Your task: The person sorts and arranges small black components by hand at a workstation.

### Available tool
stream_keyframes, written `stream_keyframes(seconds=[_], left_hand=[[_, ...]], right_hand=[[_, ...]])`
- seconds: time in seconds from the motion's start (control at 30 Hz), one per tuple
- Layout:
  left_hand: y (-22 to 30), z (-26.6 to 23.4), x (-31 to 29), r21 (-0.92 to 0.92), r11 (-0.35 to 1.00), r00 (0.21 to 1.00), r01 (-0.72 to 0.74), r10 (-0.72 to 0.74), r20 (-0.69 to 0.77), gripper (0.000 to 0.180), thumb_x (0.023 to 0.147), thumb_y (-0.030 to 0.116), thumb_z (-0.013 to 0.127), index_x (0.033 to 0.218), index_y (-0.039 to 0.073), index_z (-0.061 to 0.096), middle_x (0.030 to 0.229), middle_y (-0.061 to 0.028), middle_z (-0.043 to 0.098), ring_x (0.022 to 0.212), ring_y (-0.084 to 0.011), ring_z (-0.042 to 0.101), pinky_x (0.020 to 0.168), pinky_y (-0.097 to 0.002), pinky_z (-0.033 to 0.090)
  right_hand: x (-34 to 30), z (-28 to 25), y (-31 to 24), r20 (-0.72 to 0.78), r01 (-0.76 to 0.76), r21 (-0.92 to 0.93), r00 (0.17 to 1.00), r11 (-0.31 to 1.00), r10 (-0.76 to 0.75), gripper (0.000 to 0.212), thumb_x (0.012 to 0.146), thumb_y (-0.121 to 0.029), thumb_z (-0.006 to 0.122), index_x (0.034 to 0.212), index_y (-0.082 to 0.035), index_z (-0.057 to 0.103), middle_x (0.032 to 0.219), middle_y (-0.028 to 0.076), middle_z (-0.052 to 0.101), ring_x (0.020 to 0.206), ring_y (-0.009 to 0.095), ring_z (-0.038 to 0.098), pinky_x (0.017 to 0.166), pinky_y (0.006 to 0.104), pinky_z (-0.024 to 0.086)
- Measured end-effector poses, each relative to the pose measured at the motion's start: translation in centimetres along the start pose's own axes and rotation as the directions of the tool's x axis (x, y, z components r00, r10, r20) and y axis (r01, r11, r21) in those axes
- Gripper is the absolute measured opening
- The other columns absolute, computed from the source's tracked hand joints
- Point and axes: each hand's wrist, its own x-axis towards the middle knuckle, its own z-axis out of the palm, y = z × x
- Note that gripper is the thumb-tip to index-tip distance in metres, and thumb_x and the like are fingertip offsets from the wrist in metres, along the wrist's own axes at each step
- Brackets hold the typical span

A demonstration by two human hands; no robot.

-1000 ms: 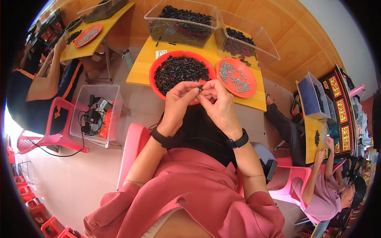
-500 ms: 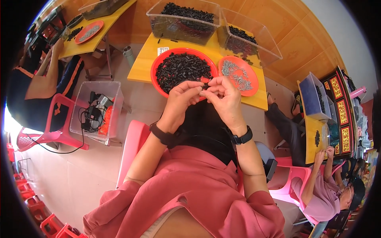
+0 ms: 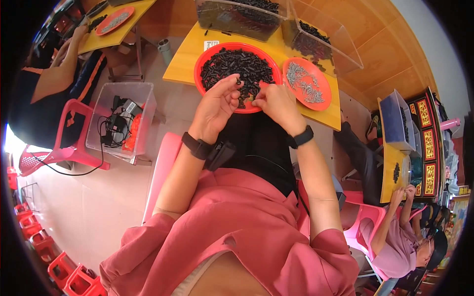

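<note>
Yellow table (image 3: 181,64), black piece (image 3: 239,81) in left hand (image 3: 217,104)

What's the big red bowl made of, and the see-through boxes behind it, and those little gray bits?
Red bowl: probably smooth plastic, one even color. See-through boxes: likely clear, glossy plastic; black pieces show through the walls. Gray bits: maybe metal, silvery, but too small to be sure.
</note>
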Motion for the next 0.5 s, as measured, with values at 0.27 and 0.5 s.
stream_keyframes(seconds=[0.27, 0.5], left_hand=[[-0.6, -0.2, 0.1, -0.006, 1.0, 1.0, 0.011, -0.011, -0.019, 0.02, 0.087, 0.014, 0.063, 0.106, 0.008, 0.06, 0.085, -0.001, 0.064, 0.066, -0.0061, 0.054, 0.059, -0.0189, 0.043], [-0.9, 1.5, -0.8, 0.083, 0.994, 0.997, -0.068, 0.066, 0.033, 0.02, 0.088, 0.012, 0.062, 0.106, 0.005, 0.06, 0.085, -0.0002, 0.063, 0.067, -0.006, 0.054, 0.063, -0.0198, 0.045]], right_hand=[[1.3, 0.0, -0.3, 0.05, 0.084, -0.114, 0.996, 0.99, -0.079, 0.017, 0.071, -0.017, 0.072, 0.076, -0.002, 0.066, 0.074, 0.017, 0.066, 0.071, 0.032, 0.066, 0.063, 0.0407, 0.052], [-2.9, -2.2, -3.7, -0.163, 0.005, 0.712, 0.974, 0.703, 0.158, 0.009, 0.081, -0.004, 0.065, 0.087, 0.002, 0.064, 0.076, 0.011, 0.067, 0.069, 0.016, 0.067, 0.063, 0.0264, 0.052]])
